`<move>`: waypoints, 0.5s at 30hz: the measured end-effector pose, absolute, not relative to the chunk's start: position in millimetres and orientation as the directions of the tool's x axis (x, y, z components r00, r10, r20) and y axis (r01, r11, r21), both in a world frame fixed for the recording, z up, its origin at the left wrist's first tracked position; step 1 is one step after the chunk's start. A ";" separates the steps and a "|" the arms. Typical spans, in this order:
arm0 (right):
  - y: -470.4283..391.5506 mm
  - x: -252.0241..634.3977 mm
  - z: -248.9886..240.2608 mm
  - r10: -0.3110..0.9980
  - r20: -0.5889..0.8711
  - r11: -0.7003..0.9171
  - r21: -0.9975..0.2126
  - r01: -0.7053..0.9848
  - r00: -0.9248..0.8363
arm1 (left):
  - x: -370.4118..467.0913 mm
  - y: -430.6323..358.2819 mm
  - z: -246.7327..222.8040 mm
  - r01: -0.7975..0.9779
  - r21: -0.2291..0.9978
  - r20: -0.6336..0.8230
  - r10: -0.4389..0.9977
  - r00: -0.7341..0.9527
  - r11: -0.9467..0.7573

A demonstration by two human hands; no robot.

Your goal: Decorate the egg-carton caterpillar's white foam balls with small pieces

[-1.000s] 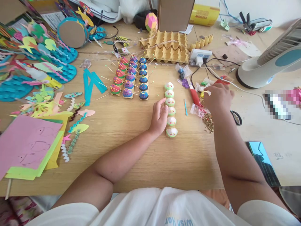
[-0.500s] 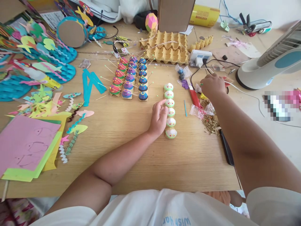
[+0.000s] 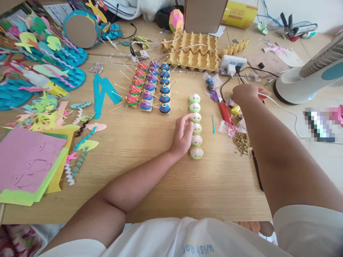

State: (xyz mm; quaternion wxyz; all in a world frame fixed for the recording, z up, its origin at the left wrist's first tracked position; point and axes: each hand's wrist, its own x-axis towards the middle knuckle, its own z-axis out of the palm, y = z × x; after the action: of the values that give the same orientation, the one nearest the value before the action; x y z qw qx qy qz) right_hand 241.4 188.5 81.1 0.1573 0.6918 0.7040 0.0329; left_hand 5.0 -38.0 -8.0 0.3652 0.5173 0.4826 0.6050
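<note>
A column of several white-and-green domed pieces [image 3: 196, 140] stands on the table. Against its left side rests my left hand [image 3: 182, 135], fingers curled round the edge of the strip near the third and fourth domes. My right hand [image 3: 245, 95] is over the clutter at the right, above a yellow packet [image 3: 236, 110] and beside a red packet [image 3: 224, 112]; its fingers are bent down and hidden, so what it holds cannot be made out. A thin blue stick [image 3: 213, 124] lies between the column and the packets.
Red, purple and blue domes [image 3: 164, 108] with thin pins stand left of centre. Behind are egg trays [image 3: 193, 53] and a power strip [image 3: 233, 61]. A white fan [image 3: 297, 78] stands right. Paper sheets [image 3: 32, 160] and cutouts cover the left.
The view has shifted slightly. My right hand has turned, its fingers now hidden below it. My left hand has stayed at the white-and-green column.
</note>
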 end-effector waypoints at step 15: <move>164.9 191.0 79.4 0.961 -0.089 0.274 0.175 0.946 -0.262 | 4.4 -36.9 -11.8 0.053 0.958 0.286 0.936 -0.203 -0.281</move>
State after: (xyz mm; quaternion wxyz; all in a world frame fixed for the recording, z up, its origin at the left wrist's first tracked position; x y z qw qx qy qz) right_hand 191.0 164.9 79.4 0.0889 0.6008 0.7933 0.0429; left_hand 4.4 -36.9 -11.8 0.3616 0.5174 0.4782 0.6106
